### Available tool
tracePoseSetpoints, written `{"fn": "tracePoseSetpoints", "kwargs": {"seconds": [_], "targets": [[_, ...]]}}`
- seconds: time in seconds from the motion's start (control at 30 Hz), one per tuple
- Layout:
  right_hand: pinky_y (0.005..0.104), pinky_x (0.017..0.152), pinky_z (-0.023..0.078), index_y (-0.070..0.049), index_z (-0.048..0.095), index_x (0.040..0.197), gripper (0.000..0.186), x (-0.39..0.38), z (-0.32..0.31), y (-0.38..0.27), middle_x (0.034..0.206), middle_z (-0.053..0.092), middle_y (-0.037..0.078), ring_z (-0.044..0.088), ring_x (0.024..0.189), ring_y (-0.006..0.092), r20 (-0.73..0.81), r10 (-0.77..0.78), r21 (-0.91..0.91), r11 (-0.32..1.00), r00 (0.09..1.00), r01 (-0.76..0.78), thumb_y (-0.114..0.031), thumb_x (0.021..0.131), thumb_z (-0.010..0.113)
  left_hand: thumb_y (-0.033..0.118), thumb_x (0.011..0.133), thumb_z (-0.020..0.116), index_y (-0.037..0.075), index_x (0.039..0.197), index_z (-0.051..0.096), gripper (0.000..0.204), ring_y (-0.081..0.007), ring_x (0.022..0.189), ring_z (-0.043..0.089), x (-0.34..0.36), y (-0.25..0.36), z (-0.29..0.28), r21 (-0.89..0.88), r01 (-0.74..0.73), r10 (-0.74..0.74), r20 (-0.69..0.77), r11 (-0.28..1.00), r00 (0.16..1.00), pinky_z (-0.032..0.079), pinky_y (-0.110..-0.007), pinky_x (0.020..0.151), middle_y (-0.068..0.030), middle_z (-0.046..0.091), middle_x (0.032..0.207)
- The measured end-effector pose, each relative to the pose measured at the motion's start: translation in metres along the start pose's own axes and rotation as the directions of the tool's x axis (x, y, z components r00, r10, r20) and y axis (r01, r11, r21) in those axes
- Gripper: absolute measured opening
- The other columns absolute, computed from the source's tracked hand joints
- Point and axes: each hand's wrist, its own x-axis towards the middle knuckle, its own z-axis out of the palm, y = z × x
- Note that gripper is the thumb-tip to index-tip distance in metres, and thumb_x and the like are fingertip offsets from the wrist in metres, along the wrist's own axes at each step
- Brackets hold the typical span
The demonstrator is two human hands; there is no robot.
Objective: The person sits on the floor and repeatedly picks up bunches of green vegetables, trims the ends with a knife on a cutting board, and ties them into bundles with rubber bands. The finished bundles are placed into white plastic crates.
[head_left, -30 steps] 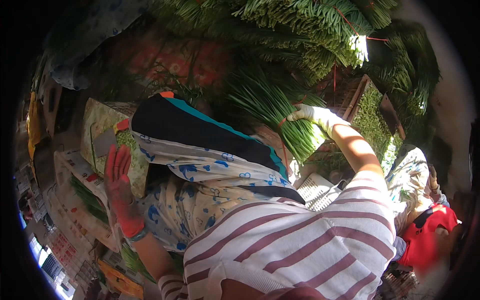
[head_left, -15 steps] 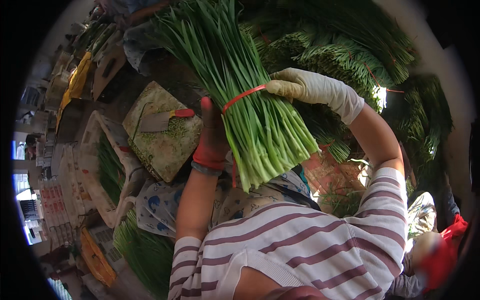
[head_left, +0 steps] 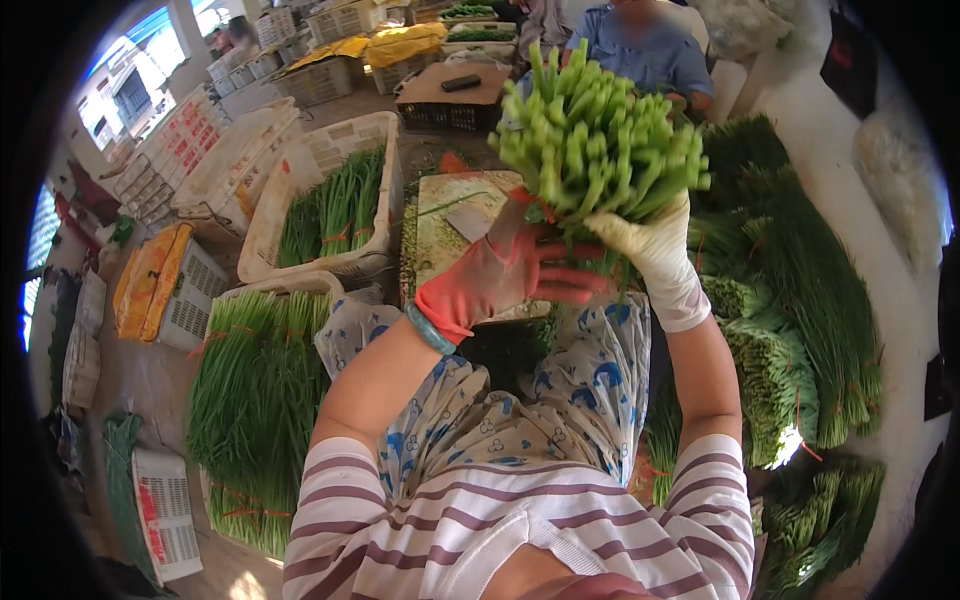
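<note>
My right hand [head_left: 648, 250], in a white glove, grips a bunch of long green leafy stalks [head_left: 600, 125], held up with the pale cut ends on top. My left hand [head_left: 510, 270], in a red glove, is beside the lower part of the bunch with fingers apart; whether they touch it I cannot tell. Beneath lies a pale board [head_left: 450, 195] with chopped green bits and a metal blade [head_left: 466, 221] on it, partly hidden by my left hand.
Crates [head_left: 260, 240] of greens stand left, with bundled greens [head_left: 240, 390] nearer me. Piles of tied greens [head_left: 800, 300] line the right wall. A person in a blue shirt [head_left: 665, 55] sits across from me, near a cardboard-topped crate [head_left: 440, 80].
The bunch was picked up from the right and has turned, cut ends now upward. My left hand moved in from the left to beside it. The view has shifted toward the room.
</note>
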Motion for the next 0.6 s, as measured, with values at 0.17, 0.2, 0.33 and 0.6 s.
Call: {"fn": "tracePoseSetpoints", "kwargs": {"seconds": [0.17,0.2,0.33,0.6], "targets": [[0.0339,0.094,0.053,0.001,0.042,0.141,0.084,0.053,0.004,0.059,0.126,0.063,0.012,0.064,0.107,0.0201,-0.08,0.242,0.177,0.958,0.967,-0.225,-0.017,0.075,0.09,0.062,0.079,0.076,0.002,0.156,0.024,0.11,-0.0357,0.131,0.052,-0.058,0.045,-0.06,0.92,0.297,0.608,-0.392,0.255,0.69,0.043,-0.042,0.11,-0.025,0.042,0.152],[0.0338,0.093,0.053,0.001,0.043,0.14,0.081,0.053,0.018,0.077,0.124,0.064,0.012,0.064,0.106,0.0199,-0.023,0.31,0.239,0.925,0.95,-0.296,-0.017,0.076,0.09,0.06,0.076,0.079,0.002,0.157,0.022,0.114,-0.035,0.136,0.048,-0.066,0.036,-0.085,0.962,0.122,0.785,-0.27,0.244,0.558,0.04,-0.042,0.112,-0.0247,0.039,0.154],[0.0342,0.096,0.051,-0.002,0.045,0.141,0.076,0.009,0.071,0.116,0.122,0.065,0.008,0.063,0.108,0.0182,0.085,0.496,0.276,0.821,0.864,-0.499,-0.014,0.078,0.087,0.047,0.076,0.087,0.005,0.155,0.028,0.107,-0.022,0.136,0.044,-0.044,-0.021,-0.088,0.73,-0.303,0.65,-0.246,0.612,0.719,0.036,-0.038,0.113,-0.0077,0.047,0.146],[0.033,0.108,0.041,-0.014,0.039,0.154,0.075,0.029,0.089,0.102,0.137,0.055,0.01,0.051,0.124,0.0176,0.084,0.263,-0.012,0.965,0.961,-0.263,-0.018,0.089,0.077,0.034,0.073,0.091,0.005,0.141,0.048,0.086,-0.0173,0.12,0.059,-0.066,-0.056,-0.104,0.551,-0.488,0.728,-0.404,0.677,0.554,0.047,-0.036,0.104,-0.0049,0.062,0.131]]}}
